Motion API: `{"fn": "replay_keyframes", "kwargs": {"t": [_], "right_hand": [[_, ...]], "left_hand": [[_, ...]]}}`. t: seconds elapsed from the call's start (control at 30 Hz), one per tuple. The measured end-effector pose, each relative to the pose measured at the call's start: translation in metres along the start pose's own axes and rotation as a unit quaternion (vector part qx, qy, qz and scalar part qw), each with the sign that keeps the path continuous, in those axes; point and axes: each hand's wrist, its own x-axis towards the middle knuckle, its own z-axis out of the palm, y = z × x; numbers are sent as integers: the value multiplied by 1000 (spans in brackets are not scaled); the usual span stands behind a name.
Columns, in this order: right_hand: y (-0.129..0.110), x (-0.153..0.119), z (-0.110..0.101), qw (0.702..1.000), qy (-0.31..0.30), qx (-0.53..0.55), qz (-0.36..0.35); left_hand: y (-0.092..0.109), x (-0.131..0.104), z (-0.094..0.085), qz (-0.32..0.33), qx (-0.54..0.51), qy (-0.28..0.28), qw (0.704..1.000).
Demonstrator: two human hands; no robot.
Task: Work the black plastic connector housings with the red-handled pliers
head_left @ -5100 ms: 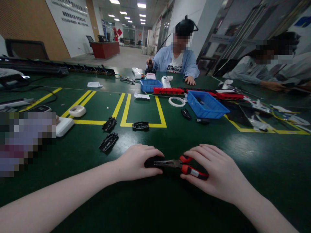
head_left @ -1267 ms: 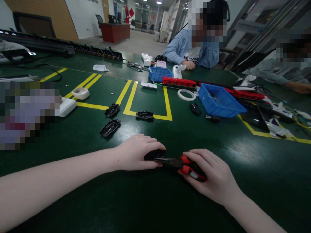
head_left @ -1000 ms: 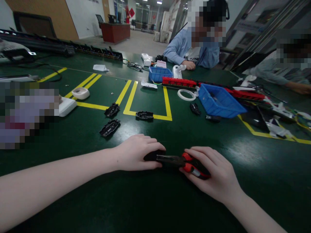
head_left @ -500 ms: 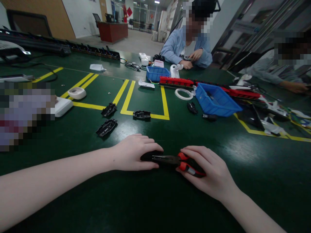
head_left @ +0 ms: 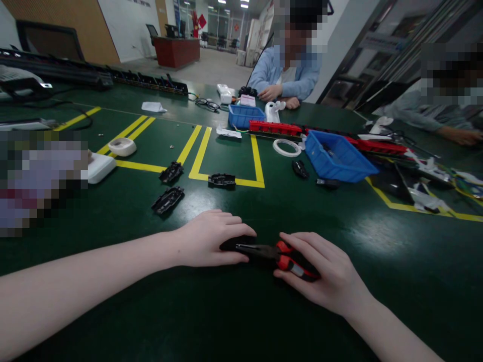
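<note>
In my right hand (head_left: 320,269) is a pair of needle-nose pliers (head_left: 283,255) with red and black handles, jaws pointing left. My left hand (head_left: 215,239) is closed around a black plastic part (head_left: 233,244), mostly hidden under the fingers. The tips of the pliers meet this part; whether they pinch it I cannot tell. Beyond my left hand lie several black plastic housings, among them one at the yellow tape line (head_left: 222,180) and one nearest my left wrist (head_left: 168,200).
A blue bin (head_left: 339,158) stands at the right, with a roll of white tape (head_left: 287,147) beside it. Behind runs a long red strip (head_left: 275,128), near a smaller blue bin (head_left: 245,116). A white box (head_left: 100,168) is at the left. A co-worker (head_left: 287,75) sits across the table (head_left: 241,317).
My right fingers have loosened slightly on the pliers' handles. The view has shifted a little. The co-worker across the table has lowered their hands and folded their arms on the table.
</note>
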Motion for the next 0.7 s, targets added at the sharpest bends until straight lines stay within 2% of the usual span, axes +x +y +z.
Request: {"fn": "replay_keyframes", "kwargs": {"t": [0.2,0.5,0.7], "right_hand": [[3,-5,1,1000,12,8,13],[9,-5,-8,1000,-1,-12,-11],[5,-4,-5,1000,3,-3,-1]], "left_hand": [[6,-1,-4,-15,2,-9,1000],[-2,0,2,14,34,-5,999],[-2,0,1,18,32,-7,999]]}}
